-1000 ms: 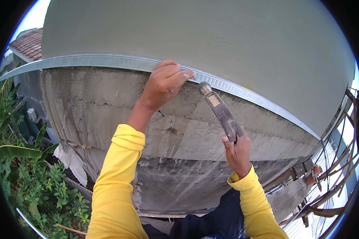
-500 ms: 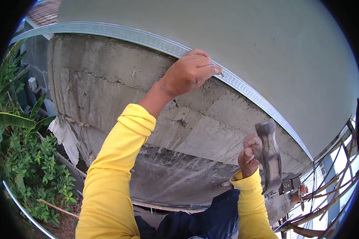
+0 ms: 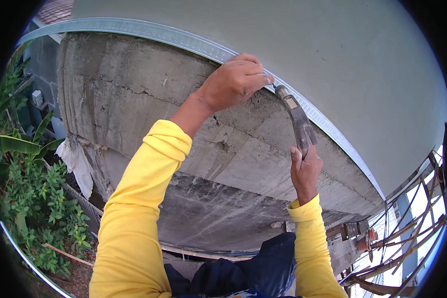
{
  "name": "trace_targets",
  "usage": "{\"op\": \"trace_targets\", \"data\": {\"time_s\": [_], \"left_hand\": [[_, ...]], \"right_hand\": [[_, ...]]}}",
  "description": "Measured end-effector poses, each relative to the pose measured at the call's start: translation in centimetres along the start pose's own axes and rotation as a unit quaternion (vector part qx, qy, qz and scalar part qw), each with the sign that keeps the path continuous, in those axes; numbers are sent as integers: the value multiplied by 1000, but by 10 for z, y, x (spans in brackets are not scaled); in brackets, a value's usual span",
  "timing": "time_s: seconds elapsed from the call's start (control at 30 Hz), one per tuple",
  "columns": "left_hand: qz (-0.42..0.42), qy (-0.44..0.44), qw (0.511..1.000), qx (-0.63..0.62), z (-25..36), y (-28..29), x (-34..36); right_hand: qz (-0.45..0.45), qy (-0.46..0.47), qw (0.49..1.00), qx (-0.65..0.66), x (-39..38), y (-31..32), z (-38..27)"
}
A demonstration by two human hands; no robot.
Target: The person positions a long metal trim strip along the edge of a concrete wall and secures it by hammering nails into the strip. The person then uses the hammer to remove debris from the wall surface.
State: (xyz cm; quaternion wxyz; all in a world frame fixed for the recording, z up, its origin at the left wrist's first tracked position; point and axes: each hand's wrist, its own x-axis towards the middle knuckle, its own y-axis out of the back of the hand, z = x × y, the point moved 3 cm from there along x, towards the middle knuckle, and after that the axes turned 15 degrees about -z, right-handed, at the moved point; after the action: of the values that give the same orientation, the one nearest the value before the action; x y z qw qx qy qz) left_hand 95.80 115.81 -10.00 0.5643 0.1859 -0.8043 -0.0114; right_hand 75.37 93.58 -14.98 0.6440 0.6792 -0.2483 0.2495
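A long perforated metal strip runs along the edge between the concrete wall and a smooth grey-green surface. My left hand is closed against the strip, fingertips pinching a small dark nail. Just right of those fingertips, the face of a claw hammer is at the nail; whether they touch I cannot tell. My right hand is closed around the hammer's handle, mostly hidden behind the claw and fingers.
Rough, cracked concrete fills the middle. Leafy plants grow below on the left, near torn white sheeting. Wooden poles and dark cables stand at the right. My dark-trousered legs are at the lower edge.
My right hand has swung the hammer up and left, from well below the strip to the nail. My left hand keeps its pinch at the strip. The view has shifted slightly.
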Motion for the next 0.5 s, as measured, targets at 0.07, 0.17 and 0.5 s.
{"op": "trace_targets", "data": {"time_s": [0.07,0.17,0.5], "left_hand": [[-9,-13,1000,6,0,-4,4],[25,1,1000,-14,9,-6,11],[-8,11,998,-55,-2,2,5]], "right_hand": [[66,74,995,12,-9,-2,25],[42,96,994,1,-35,-3,68],[67,90,994,-13,-21,-2,49]]}}
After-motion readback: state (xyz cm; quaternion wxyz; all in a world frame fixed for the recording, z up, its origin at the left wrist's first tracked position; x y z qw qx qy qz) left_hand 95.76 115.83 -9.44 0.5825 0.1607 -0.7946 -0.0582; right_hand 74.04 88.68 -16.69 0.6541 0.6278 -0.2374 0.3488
